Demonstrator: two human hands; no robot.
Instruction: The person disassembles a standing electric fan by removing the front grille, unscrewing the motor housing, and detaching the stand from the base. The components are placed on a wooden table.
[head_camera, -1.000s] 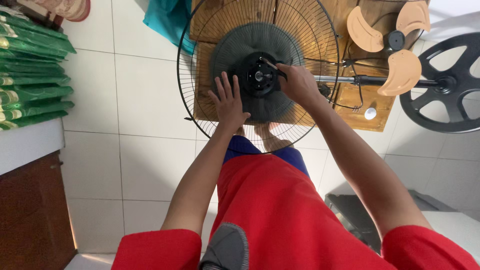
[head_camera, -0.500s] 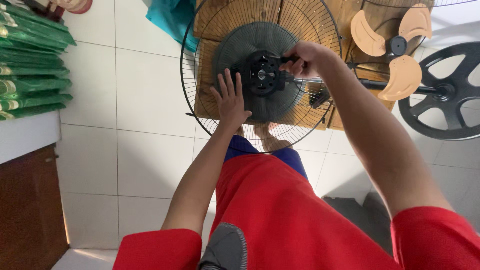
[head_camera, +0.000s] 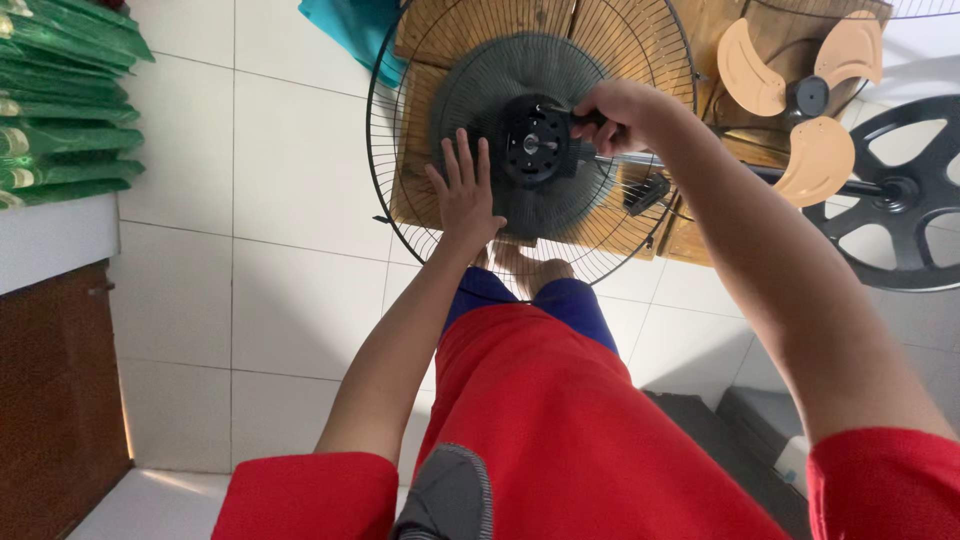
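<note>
Two hands worked at the wire fan guard (head_camera: 400, 130) over a wooden stool (head_camera: 470, 25): the left hand (head_camera: 466, 192) lay flat, fingers spread, against it, while the right hand (head_camera: 618, 112) was closed around a dark tool (head_camera: 588, 117) beside the black hub (head_camera: 533, 143).

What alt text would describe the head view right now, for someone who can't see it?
Seen from above, the left hand rests flat and open on a wire fan guard, while the right hand grips a dark tool at the black motor hub. A beige fan blade lies to the right on a wooden pallet.
</note>
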